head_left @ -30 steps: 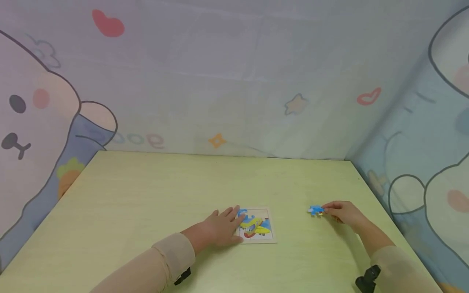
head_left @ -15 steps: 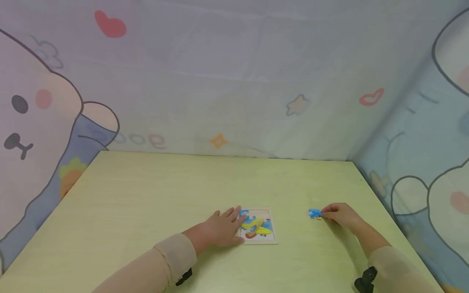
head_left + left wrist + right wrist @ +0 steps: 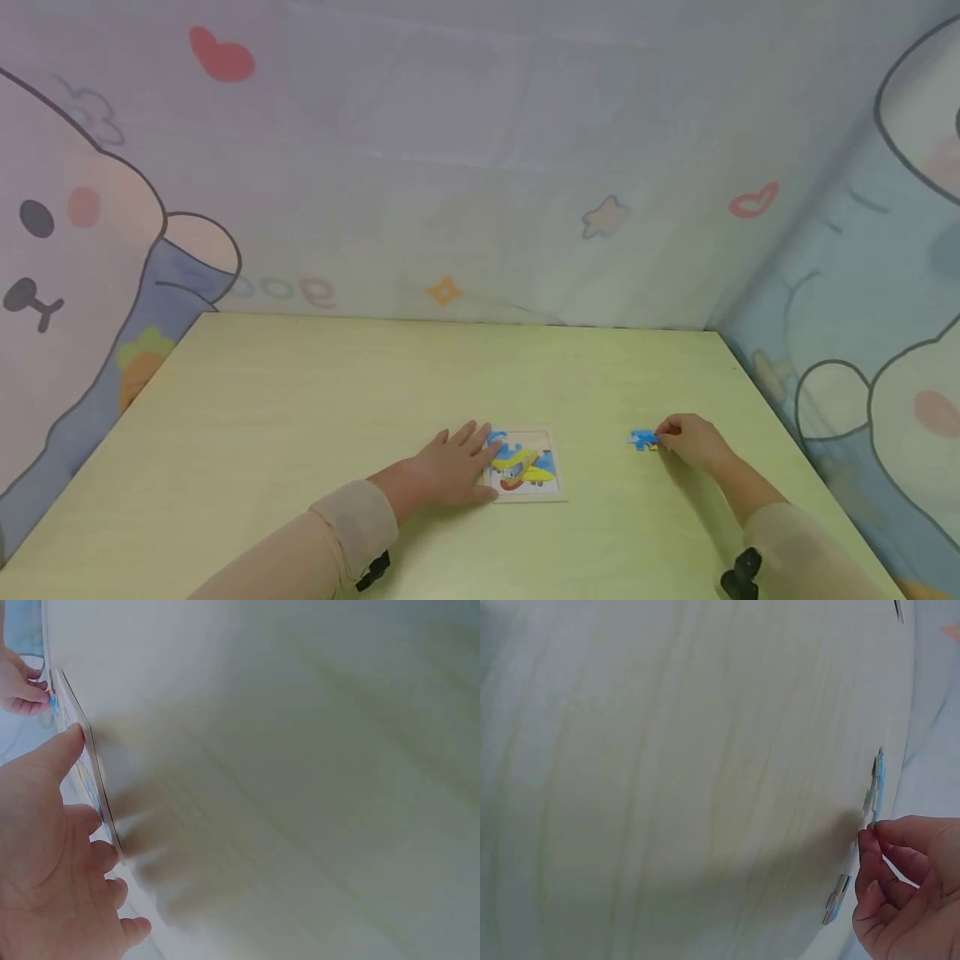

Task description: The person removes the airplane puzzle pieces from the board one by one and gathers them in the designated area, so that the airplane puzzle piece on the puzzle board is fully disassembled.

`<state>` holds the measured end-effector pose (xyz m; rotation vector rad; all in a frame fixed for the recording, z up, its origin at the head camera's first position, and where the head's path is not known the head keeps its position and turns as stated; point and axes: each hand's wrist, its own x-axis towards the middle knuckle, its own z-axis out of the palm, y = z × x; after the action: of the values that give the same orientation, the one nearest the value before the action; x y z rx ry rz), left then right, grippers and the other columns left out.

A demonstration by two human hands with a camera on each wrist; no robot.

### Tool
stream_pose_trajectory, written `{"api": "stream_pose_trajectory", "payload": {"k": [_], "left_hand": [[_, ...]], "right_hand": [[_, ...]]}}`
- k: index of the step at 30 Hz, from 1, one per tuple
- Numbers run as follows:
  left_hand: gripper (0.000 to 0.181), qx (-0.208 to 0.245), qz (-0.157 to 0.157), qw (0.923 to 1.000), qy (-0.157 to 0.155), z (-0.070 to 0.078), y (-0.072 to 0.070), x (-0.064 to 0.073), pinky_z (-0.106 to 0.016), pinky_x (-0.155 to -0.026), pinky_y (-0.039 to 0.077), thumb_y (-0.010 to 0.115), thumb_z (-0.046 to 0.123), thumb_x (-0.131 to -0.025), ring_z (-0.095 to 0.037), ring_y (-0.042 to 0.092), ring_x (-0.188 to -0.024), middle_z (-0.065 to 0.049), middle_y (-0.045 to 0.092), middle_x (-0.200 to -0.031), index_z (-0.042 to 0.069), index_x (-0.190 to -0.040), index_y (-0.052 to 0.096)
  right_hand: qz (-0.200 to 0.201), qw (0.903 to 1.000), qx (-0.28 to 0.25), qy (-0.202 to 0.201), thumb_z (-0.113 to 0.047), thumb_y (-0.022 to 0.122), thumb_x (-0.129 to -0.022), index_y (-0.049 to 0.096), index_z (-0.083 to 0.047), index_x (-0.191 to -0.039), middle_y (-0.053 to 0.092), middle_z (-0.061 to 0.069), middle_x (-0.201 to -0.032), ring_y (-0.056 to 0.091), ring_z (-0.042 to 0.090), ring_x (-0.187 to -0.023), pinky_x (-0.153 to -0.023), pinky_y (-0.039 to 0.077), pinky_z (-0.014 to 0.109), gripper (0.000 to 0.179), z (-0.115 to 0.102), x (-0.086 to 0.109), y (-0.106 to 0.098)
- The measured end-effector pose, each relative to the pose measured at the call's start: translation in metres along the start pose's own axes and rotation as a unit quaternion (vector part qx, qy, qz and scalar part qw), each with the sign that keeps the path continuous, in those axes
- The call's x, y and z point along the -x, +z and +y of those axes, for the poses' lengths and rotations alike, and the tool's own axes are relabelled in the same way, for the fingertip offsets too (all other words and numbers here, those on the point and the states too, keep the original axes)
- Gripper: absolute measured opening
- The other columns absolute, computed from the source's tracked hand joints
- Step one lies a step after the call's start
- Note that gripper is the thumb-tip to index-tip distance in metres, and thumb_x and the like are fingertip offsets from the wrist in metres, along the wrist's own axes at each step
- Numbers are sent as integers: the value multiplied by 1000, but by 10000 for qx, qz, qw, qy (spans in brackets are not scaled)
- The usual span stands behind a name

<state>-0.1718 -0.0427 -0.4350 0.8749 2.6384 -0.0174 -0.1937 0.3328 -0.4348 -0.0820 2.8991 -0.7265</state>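
Observation:
My left hand (image 3: 453,467) lies with fingers spread over the left edge of a small square jigsaw board (image 3: 534,498), which shows a yellow aeroplane on blue and white. In the left wrist view, the thumb (image 3: 66,750) and fingers reach over the board's edge. To the right of the board, my right hand (image 3: 696,442) pinches a blue jigsaw piece (image 3: 642,439) between thumb and fingertips. The piece (image 3: 878,784) appears edge-on in the right wrist view, close over the table. Part of it is hidden by the fingertips.
Another jigsaw piece (image 3: 836,900) lies on the table by the right hand in the right wrist view. The pale wooden table (image 3: 337,375) ends at a printed cloth backdrop (image 3: 450,167) behind and at the sides. A black strap mount (image 3: 741,575) sits at the right sleeve.
The blue jigsaw piece has come down slightly and lies flatter, with my right hand shifting a little left along it. My left hand has stayed on the board.

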Motion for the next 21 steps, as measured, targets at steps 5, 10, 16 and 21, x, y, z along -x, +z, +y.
{"api": "stream_pose_trajectory", "payload": {"k": [5, 10, 16, 21], "left_hand": [[81, 11, 45, 10000, 6, -2, 2, 0, -50, -109, 18, 48, 60, -88, -24, 6, -142, 0, 11, -156, 18, -151, 18], [84, 91, 95, 9999, -43, -4, 2, 0, -50, -109, 17, 49, 60, -87, -23, 5, -142, 0, 9, -156, 17, -151, 17], [87, 179, 175, 9996, -118, -6, 9, -3, -50, -109, 16, 45, 65, -86, -24, 5, -142, -2, 9, -156, 14, -151, 17], [89, 117, 243, 9996, -121, -7, 10, -3, -50, -109, 16, 44, 66, -86, -23, 6, -142, -6, 11, -156, 10, -150, 18]], "right_hand": [[174, 9995, 254, -53, -7, 59, -88, 63, 1, -87, 62, 7, -82, 54, 22, -74, -67, 44, 37, 10, -2, -1, 2], [319, 9994, 99, -120, -12, 59, -90, 63, 3, -95, 63, 10, -88, 57, 24, -78, -68, 47, 39, 16, -15, -4, 10], [335, 9983, -331, -353, -13, 60, -91, 65, 0, -98, 64, 7, -90, 57, 21, -80, -68, 45, 34, 16, -39, -8, 26], [124, 9961, -756, -441, -15, 60, -91, 67, -4, -97, 63, 4, -92, 55, 17, -81, -70, 45, 32, 14, -66, -14, 42]]}}
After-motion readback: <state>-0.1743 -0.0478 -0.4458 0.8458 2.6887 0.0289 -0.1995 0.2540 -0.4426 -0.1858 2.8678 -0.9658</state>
